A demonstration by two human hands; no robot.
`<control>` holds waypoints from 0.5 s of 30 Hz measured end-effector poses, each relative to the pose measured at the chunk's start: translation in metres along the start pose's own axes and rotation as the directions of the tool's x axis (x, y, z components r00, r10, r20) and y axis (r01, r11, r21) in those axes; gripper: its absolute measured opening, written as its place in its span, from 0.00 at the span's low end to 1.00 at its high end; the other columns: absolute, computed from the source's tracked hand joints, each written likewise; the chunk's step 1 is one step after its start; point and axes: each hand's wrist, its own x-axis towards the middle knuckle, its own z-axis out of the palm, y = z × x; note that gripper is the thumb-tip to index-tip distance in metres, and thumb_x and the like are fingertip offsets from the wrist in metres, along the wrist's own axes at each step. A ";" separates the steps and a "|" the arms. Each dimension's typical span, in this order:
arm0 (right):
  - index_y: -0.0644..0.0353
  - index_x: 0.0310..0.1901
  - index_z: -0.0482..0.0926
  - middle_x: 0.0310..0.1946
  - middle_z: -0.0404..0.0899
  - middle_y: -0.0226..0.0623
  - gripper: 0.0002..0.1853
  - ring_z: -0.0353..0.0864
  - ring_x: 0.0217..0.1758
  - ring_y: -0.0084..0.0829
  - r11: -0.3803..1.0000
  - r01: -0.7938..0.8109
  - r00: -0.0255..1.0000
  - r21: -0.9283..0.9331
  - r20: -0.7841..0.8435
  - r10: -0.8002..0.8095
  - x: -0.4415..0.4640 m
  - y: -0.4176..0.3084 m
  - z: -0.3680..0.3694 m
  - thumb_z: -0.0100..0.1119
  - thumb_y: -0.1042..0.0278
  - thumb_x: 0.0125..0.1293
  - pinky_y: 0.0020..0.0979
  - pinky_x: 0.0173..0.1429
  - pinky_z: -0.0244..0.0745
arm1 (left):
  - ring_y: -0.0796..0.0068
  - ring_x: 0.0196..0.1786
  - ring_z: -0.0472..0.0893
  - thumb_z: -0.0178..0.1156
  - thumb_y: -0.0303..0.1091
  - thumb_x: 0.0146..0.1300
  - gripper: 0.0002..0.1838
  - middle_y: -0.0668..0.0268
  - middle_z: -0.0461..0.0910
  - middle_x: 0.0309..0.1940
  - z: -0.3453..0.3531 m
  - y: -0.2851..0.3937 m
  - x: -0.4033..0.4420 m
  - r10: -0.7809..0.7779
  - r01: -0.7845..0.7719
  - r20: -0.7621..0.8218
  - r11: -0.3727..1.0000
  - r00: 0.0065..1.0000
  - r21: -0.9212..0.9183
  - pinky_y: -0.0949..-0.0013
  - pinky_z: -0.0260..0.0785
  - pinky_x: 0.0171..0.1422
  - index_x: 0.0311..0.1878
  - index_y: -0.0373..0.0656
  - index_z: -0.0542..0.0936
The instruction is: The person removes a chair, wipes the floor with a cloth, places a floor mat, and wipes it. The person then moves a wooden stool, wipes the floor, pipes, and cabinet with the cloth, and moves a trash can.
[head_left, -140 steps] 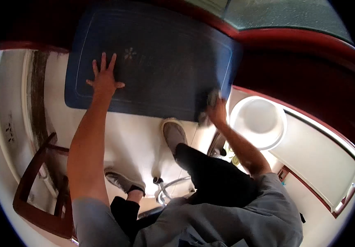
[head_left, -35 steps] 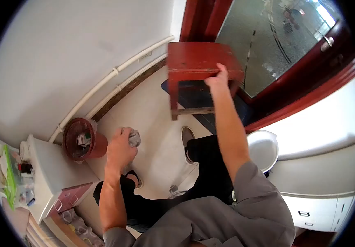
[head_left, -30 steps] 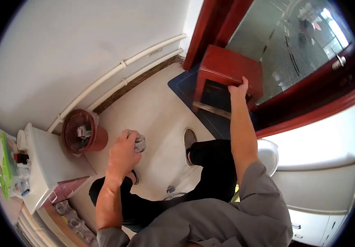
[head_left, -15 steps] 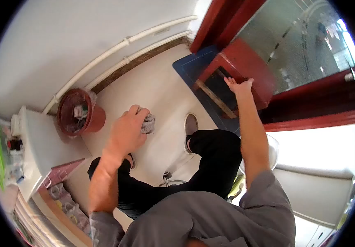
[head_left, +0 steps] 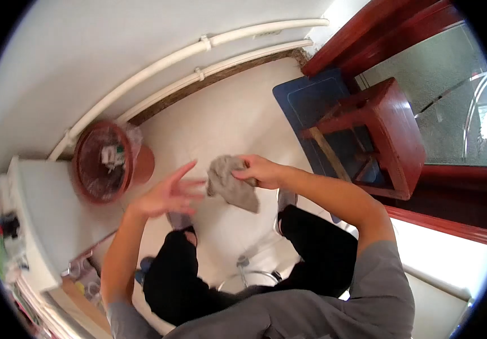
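Note:
A crumpled grey-brown cloth point(head_left: 233, 183) hangs above the floor between my knees. My right hand point(head_left: 261, 171) grips its upper right part between thumb and fingers, and a loose corner droops down. To the left, my left hand point(head_left: 167, 193) is open with its fingers spread, slightly blurred, close to the cloth's left edge. Whether its fingertips touch the cloth I cannot tell. Beyond my right forearm, a dark red wooden stool point(head_left: 404, 141) stands tilted or on its side on a blue mat point(head_left: 294, 96).
A reddish-brown bin point(head_left: 143, 164) with a plastic liner and some rubbish stands left, beside a white cabinet point(head_left: 51, 198). Pale pipes point(head_left: 159, 61) run along the wall. At right is a dark red door frame point(head_left: 362, 37) with textured glass. Pale tiles point(head_left: 221, 113) cover the floor.
The cloth has passed from my left hand to my right hand. My right hand has come away from the stool towards the middle; my left hand has opened. The view has shifted.

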 end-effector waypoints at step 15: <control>0.56 0.76 0.63 0.68 0.72 0.46 0.37 0.75 0.65 0.39 0.716 0.210 0.121 -0.666 -0.709 -0.695 0.094 -0.212 -0.451 0.49 0.87 0.64 0.33 0.68 0.71 | 0.60 0.43 0.84 0.62 0.34 0.68 0.27 0.57 0.83 0.46 -0.168 -0.410 -0.130 -0.422 0.192 -0.779 0.906 0.463 -0.377 0.59 0.80 0.45 0.69 0.43 0.71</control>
